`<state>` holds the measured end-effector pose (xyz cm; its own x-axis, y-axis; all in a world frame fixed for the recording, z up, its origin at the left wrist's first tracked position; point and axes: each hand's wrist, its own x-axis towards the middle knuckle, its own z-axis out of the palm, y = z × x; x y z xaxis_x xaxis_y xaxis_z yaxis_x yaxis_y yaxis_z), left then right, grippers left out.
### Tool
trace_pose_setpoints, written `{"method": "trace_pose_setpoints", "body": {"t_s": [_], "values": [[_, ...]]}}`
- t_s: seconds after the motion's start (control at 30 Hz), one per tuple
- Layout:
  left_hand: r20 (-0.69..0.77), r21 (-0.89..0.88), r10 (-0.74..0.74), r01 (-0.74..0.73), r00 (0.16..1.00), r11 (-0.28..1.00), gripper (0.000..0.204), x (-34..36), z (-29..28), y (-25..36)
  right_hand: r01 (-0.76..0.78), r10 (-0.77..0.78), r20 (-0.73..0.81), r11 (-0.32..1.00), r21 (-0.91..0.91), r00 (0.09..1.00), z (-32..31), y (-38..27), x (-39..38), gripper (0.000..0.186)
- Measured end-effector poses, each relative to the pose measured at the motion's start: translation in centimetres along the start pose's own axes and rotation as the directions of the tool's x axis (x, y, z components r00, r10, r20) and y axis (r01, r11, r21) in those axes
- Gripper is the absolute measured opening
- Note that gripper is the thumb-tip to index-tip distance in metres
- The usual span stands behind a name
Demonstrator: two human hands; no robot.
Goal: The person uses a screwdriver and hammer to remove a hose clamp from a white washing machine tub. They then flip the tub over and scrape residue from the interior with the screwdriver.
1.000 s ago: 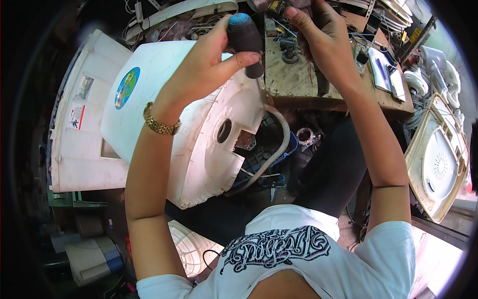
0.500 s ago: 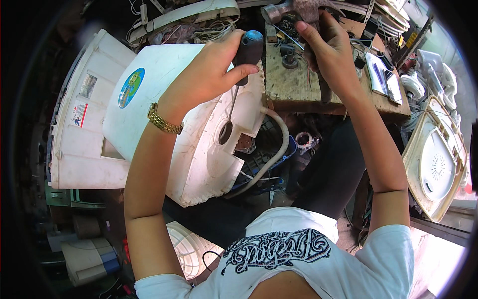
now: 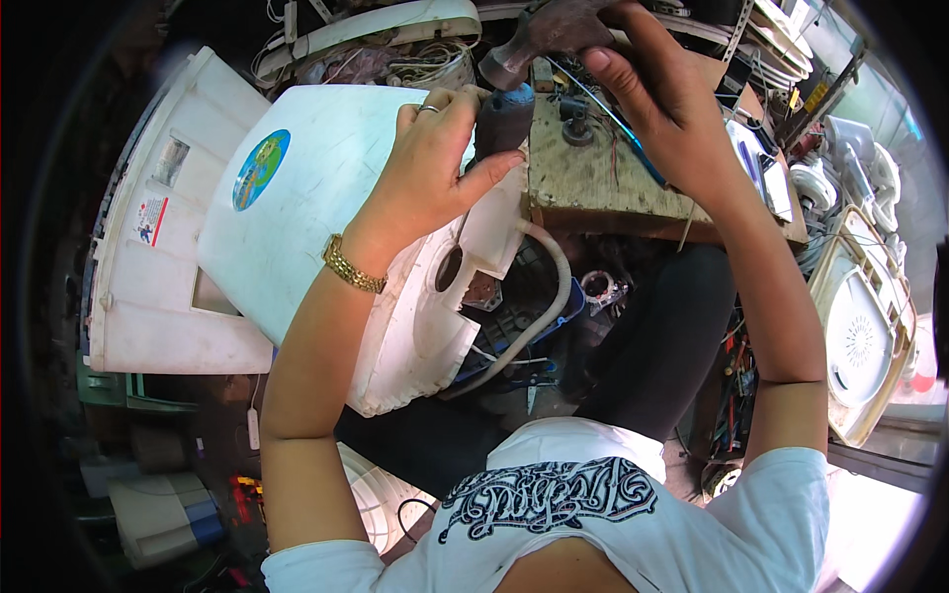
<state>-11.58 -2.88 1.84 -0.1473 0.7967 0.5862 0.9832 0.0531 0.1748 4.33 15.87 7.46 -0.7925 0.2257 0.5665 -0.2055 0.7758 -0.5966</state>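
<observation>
My left hand is wrapped round a screwdriver, whose black handle with a blue end points up. Its shaft runs down toward a white plastic appliance housing, near a round hole in the rough-edged side; the tip is hidden behind my hand. In my right hand is a claw hammer with a worn metal head. The hammer's striking face is right at the screwdriver's blue end; whether they touch I cannot tell. My right hand hides most of the hammer's handle.
A wooden bench with small metal parts stands beyond my knees. A grey hose curves beside the housing. Another white plastic panel lies at the left. At the right leans a cream cover. Cables are heaped at the back.
The hammer has come left and down onto or close to the screwdriver's end. My left hand and the screwdriver have shifted slightly right and down.
</observation>
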Motion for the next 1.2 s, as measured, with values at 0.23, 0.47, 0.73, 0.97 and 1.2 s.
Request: {"method": "trace_pose_setpoints", "body": {"t_s": [0.23,0.47,0.73,0.97,1.2], "values": [[0.037,-0.04,-0.004,0.005,0.999,0.999,0.053,0.5,-0.3,0.2,0.414,-0.392,-0.303,0.91,0.011,0.869,-10.9,2.6,4.6,0.025],[0.169,0.154,-0.103,0.076,0.98,0.985,0.053,-0.6,0.2,-1.9,0.294,-0.265,0.128,0.883,-0.365,0.956,1.3,2.9,-3.3,0.032],[0.181,-0.412,-0.111,0.178,0.977,0.894,0.044,-0.4,-0.3,-1.2,-0.017,0.106,-0.228,0.932,0.362,0.968,0.5,2.9,-2.8,0.034],[-0.061,-0.485,-0.108,0.065,0.992,0.872,0.045,0.5,-5.4,2.6,0.007,0.086,-0.272,0.945,0.326,0.958,0.3,3.6,-2.9,0.031],[0.023,-0.299,-0.127,0.128,0.992,0.946,0.045,-2.0,-5.8,5.2,-0.015,0.107,-0.199,0.909,0.418,0.974,1.2,3.8,-4.2,0.031]]}}
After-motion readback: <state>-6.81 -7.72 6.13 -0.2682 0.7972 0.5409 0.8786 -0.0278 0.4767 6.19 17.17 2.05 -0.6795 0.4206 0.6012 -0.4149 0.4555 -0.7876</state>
